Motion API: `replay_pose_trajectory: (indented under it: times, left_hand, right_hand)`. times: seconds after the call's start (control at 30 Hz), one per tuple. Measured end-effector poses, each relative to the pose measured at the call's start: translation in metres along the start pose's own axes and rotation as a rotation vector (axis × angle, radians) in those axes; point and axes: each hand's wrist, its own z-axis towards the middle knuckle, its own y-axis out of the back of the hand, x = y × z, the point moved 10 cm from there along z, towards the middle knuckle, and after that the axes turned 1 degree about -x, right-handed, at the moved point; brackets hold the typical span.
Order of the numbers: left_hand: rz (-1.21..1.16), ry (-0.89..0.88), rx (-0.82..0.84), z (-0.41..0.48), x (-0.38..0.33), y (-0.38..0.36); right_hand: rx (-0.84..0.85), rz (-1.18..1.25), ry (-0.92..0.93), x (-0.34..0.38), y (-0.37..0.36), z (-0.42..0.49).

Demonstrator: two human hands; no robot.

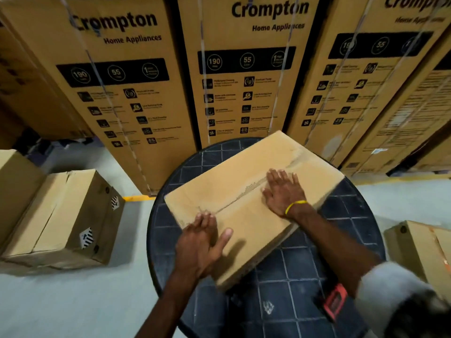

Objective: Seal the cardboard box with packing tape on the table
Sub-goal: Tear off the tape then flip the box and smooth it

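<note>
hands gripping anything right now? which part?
Nothing is gripped. Left hand lies flat on the cardboard box at its near corner; right hand lies flat, fingers spread, on the top seam.

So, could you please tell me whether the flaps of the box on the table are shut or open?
Shut. The cardboard box has both flaps lying flat, meeting along the centre seam; the left hand and right hand press on them.

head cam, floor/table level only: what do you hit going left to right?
Cardboard box on the floor with arrow stickers → left hand at the near-left corner of the cardboard box on the table → right hand flat on its top seam → red tape dispenser → another floor box at the right edge.
</note>
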Motion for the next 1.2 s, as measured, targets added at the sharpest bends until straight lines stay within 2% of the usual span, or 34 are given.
replay_pose_trajectory:
  times: [0.1, 0.2, 0.33, 0.4, 0.43, 0.5, 0.57, 0.67, 0.73, 0.83, 0.97, 1.03, 1.1, 1.2]
  left_hand:
    - [0.022, -0.012, 0.028, 0.000, -0.043, -0.009]
    - [-0.103, 0.033, 0.050, -0.003, -0.045, 0.002]
    - [-0.642, 0.234, 0.143, -0.005, -0.004, -0.004]
    - [-0.976, 0.303, 0.173, -0.001, 0.016, -0.015]
    - [-1.034, 0.279, 0.200, 0.000, 0.021, -0.022]
    - [-0.911, 0.149, 0.190, -0.001, 0.014, -0.014]
    - [-0.728, -0.005, 0.077, -0.008, -0.001, -0.002]
    - [-0.329, -0.180, -0.057, -0.020, -0.015, -0.006]
    - [-0.123, -0.321, -0.085, -0.024, -0.032, -0.021]
    - [0.021, -0.463, -0.119, -0.031, -0.082, -0.039]
    - [0.026, -0.499, -0.344, -0.035, -0.116, -0.040]
    - [0.034, -0.522, -0.476, -0.041, -0.116, -0.038]
    - [0.087, -0.538, -0.537, -0.044, -0.115, -0.039]
    - [0.143, -0.572, -0.485, -0.044, -0.114, -0.043]
  right_hand:
    - [0.071, 0.049, -0.044, -0.012, 0.002, 0.014]
    - [0.090, 0.153, 0.075, 0.032, 0.000, -0.021]
    - [0.060, 0.292, 0.307, 0.143, -0.019, -0.119]
    - [0.029, 0.256, 0.298, 0.173, -0.032, -0.142]
    - [-0.003, 0.210, 0.283, 0.179, -0.035, -0.144]
    - [-0.028, 0.151, 0.272, 0.179, -0.037, -0.139]
    - [-0.016, 0.156, 0.307, 0.172, -0.038, -0.133]
    - [0.019, 0.177, 0.429, 0.143, -0.034, -0.136]
    - [0.062, 0.147, 0.521, 0.109, -0.033, -0.139]
    - [0.114, 0.262, 0.557, 0.050, -0.031, -0.141]
    - [0.135, 0.437, 0.488, 0.010, -0.031, -0.149]
    - [0.037, 0.450, 0.473, 0.005, -0.026, -0.154]
    - [-0.132, 0.358, 0.495, 0.007, -0.023, -0.159]
    - [-0.351, 0.221, 0.520, 0.008, -0.025, -0.166]
